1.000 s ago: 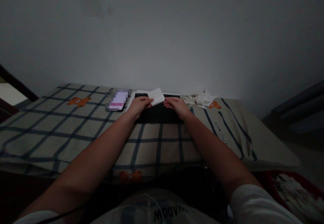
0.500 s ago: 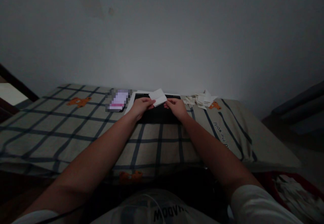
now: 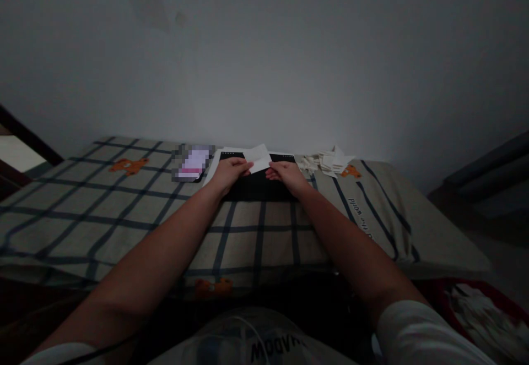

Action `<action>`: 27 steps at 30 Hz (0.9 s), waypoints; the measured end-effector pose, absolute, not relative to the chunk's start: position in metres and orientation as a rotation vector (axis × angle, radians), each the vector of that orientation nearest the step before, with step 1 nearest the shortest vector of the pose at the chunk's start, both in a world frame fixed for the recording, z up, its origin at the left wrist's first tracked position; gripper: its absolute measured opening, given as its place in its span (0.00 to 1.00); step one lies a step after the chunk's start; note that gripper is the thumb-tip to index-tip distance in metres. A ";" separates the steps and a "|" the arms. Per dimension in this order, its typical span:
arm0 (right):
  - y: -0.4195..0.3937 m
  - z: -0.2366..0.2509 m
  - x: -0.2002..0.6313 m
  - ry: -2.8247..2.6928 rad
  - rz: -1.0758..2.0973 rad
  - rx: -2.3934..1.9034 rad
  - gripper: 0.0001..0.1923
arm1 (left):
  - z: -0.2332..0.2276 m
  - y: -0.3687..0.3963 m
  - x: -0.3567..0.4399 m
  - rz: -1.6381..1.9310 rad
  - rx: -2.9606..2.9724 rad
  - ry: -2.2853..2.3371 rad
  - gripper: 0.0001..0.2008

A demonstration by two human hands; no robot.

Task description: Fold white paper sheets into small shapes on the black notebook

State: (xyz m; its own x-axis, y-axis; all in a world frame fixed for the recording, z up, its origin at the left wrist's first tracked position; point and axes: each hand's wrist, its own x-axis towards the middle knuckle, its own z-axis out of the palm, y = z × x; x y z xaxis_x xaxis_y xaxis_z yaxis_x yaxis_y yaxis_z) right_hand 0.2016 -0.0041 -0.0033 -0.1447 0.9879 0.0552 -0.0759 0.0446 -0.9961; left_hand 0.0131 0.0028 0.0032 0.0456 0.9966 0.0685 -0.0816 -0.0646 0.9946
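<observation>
Moved only a little since half a second ago: small white paper (image 3: 259,161) tilted slightly flatter and drawn a bit nearer, both hands almost in the same place. Left hand (image 3: 227,172) pinching the left edge of the paper, fingers closed on it; right hand (image 3: 288,174) pinching the lower right edge in the same way. Paper held just above a black pad (image 3: 258,184), which lies on the checked bedcover (image 3: 124,211), near the wall side of the bed.

Probably very light and thin, soft enough to bend or crease under a small pressure, easy to tear at the edge. Not slippery, but easy to lose in a loose pinch. Best taken at two opposite edges or corners, with light fingertips, as now.

To the left of the pad, touching or just beside it, a phone (image 3: 193,163) with a lit screen. To the right, near the wall, a heap of small white papers (image 3: 328,161), close to the right hand. Free bedcover between the pad and the body, and more to the far left. At the right, bed edge falling away to a red box (image 3: 475,299) with more papers, low down.
</observation>
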 end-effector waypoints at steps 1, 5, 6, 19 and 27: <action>-0.004 -0.004 0.202 -1.291 1.306 -1.050 0.09 | 0.003 0.003 0.013 1.256 1.226 1.083 0.16; -0.004 -0.004 0.204 -1.290 1.325 -1.033 0.08 | 0.002 0.005 0.012 1.220 1.239 1.062 0.16; -0.004 -0.004 0.204 -1.283 1.331 -1.031 0.07 | 0.001 0.005 0.012 1.208 1.230 1.048 0.16; -0.003 -0.002 0.208 -1.302 1.355 -1.025 0.06 | 0.004 0.003 0.013 1.114 1.138 1.010 0.11; -0.003 -0.002 0.209 -1.448 1.256 -1.047 0.07 | 0.010 -0.001 0.011 1.051 1.232 0.875 0.19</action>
